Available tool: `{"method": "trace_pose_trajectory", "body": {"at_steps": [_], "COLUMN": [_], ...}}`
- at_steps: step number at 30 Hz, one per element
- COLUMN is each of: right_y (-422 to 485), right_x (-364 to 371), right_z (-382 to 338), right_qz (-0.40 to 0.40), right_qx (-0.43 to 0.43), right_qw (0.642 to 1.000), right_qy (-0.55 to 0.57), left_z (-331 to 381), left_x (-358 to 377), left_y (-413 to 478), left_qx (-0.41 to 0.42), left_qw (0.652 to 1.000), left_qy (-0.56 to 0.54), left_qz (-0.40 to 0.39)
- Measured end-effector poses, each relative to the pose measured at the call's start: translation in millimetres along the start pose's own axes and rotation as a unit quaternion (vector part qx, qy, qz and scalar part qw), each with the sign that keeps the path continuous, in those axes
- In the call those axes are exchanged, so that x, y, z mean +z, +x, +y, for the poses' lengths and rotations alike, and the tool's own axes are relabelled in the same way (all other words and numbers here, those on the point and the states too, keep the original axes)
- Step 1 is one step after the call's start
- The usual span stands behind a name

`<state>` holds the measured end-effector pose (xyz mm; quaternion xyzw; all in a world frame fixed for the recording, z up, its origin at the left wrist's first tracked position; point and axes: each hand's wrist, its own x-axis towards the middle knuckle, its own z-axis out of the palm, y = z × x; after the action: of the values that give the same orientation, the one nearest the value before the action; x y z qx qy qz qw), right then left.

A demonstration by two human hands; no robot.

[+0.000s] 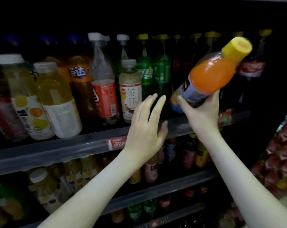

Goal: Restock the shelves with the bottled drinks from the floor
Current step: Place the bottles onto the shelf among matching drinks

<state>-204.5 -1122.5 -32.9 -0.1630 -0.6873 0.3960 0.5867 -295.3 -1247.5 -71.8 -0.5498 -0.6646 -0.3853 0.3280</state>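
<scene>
The right hand (203, 112) grips the orange drink bottle (210, 76) round its lower, labelled part, with the thumb on one side and the fingers curled round the other. The bottle is held in the air in front of the upper shelf, tilted so its yellow cap (238, 46) leans up and to the right. It is not resting on anything. Beside it the left hand (144, 129) is raised with its fingers spread and straight, holding nothing, just in front of the shelf edge (57, 150).

Behind the hands the shelf is packed with upright bottles: a pale tea bottle (131, 91), green soda bottles (160, 71), a clear bottle with a red label (105, 83) and yellow juice bottles (57, 99) to the left. A dark cola bottle (252, 68) stands at the far right. A lower shelf (155, 190) holds more drinks, and red packets (279, 162) hang at the right. The place is dim.

The held bottle is clear plastic, full of bright orange drink, with a bluish label.
</scene>
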Motion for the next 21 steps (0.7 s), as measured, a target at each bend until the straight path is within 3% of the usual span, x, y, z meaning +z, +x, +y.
{"method": "trace_pose_trajectory", "body": {"at_steps": [5,9,14,18,21], "right_y": [-62,-114,-156,-168,-160], "right_x": [-46,-69,-77,-72,-76], "right_z": [-6,44,93,124,146], "right_qz": [-0.101,-0.121,-0.147,-0.224,-0.282], "right_qx": [0.061,0.167,0.28,0.342,0.406], "right_qw": [0.992,0.978,0.947,0.912,0.869], "right_qy": [0.038,-0.034,-0.052,-0.02,0.031], "left_z": [28,33,30,30,18], "left_x": [22,51,81,100,114], "left_y": [-31,-88,-129,-132,-140], "left_qx": [0.022,-0.027,-0.133,-0.238,-0.332], "left_qw": [0.99,0.968,0.906,0.86,0.805], "left_qy": [-0.139,-0.198,-0.214,-0.186,-0.215], "left_qz": [-0.023,-0.149,-0.341,-0.411,-0.443]}}
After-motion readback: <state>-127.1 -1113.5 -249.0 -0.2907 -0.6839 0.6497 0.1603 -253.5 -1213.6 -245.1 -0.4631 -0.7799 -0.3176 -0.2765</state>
